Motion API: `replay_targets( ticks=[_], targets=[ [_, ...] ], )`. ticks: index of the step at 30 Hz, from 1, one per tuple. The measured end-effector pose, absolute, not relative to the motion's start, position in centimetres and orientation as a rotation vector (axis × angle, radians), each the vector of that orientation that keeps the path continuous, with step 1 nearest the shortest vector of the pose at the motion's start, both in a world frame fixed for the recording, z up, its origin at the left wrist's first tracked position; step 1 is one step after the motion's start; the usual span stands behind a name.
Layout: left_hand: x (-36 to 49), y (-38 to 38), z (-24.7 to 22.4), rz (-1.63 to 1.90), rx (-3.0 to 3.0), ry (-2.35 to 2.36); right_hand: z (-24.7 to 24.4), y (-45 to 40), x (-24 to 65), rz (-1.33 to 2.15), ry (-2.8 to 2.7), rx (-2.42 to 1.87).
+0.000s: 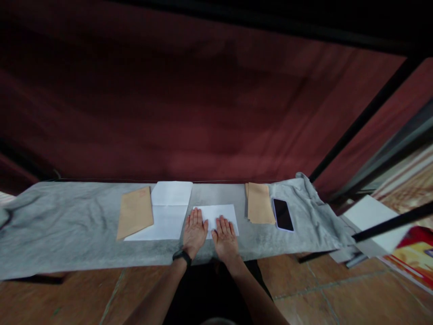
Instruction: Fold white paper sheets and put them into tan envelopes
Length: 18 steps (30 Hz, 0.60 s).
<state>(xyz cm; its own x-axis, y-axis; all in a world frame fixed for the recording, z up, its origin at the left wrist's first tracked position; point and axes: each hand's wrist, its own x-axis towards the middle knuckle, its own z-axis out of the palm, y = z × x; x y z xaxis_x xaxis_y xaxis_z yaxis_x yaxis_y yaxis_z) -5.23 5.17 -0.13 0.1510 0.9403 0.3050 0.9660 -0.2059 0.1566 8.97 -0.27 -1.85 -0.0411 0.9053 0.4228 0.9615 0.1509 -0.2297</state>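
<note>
My left hand (195, 230) lies flat, palm down, on the left end of a folded sheet of white paper (211, 212). On the same sheet, further right, my right hand (224, 237) is also flat with its fingers stretched out. Left of my hands is a larger white sheet (171, 221) with a crease across it, and a brown envelope (135, 212) with a faint reddish mark overlaps its left side. To the right sits a small stack of brown envelopes (260, 205).
A phone (283, 214) with a dark screen lies right of the envelope stack. Grey cloth (77, 225) covers the narrow table. Behind it hangs a dark red curtain (189, 113) with black frame bars (365, 117). White boards (370, 216) stand low at the right.
</note>
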Motion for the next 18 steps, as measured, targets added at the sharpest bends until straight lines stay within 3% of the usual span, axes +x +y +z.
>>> replay_targets(
  ticks=[18],
  targets=[
    [-5.6,1.8,-0.1,-0.502,-2.254,-1.954,-2.7,-3.0,14.2,-0.34,-1.816,-1.87]
  ],
)
